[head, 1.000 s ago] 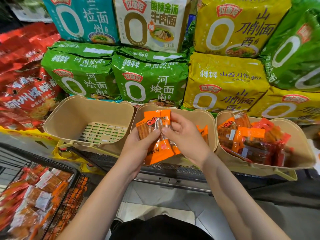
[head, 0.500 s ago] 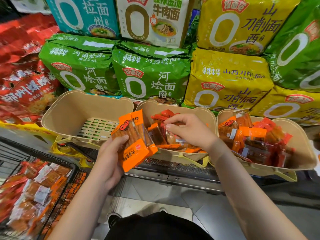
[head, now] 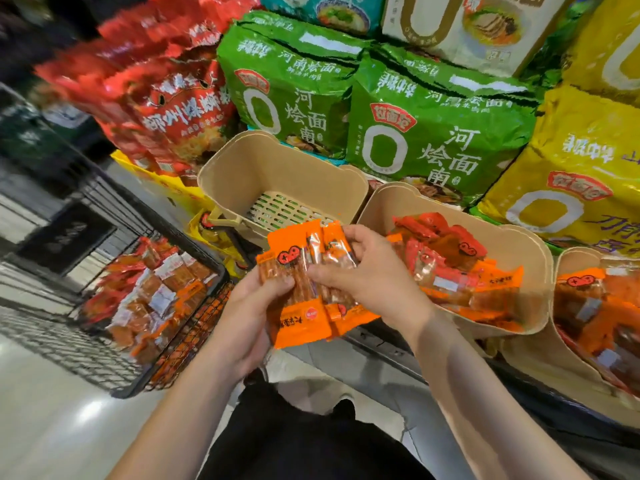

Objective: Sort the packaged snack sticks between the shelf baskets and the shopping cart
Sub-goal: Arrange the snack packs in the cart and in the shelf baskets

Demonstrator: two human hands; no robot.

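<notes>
From the head camera we look down at our two bare hands in front of a shop shelf. Our left hand [head: 251,306] holds a small bunch of orange plastic snack stick packs [head: 304,282] from below, with its fingers curled under them and the thumb on top. Our right hand [head: 367,275] grips the same bunch from the right side, with its fingers [head: 349,237] bent over the top edge of the packs. The bunch sits in the air, just in front of the baskets.

Behind the packs is a tan plastic basket with a slotted floor [head: 277,174]; we see no packs in it. Just to its right is a second tan basket [head: 512,244] with many orange and red snack packs [head: 446,258] heaped inside. A third tan basket [head: 568,258] at the right edge also has packs in it.

Down on the left stands a black wire shopping cart [head: 194,327] full of more orange packs [head: 152,296].

On the shelf behind the baskets lie big green noodle bags [head: 433,133], yellow noodle bags [head: 571,174] and red bags [head: 173,98]. This part looks blurry.
</notes>
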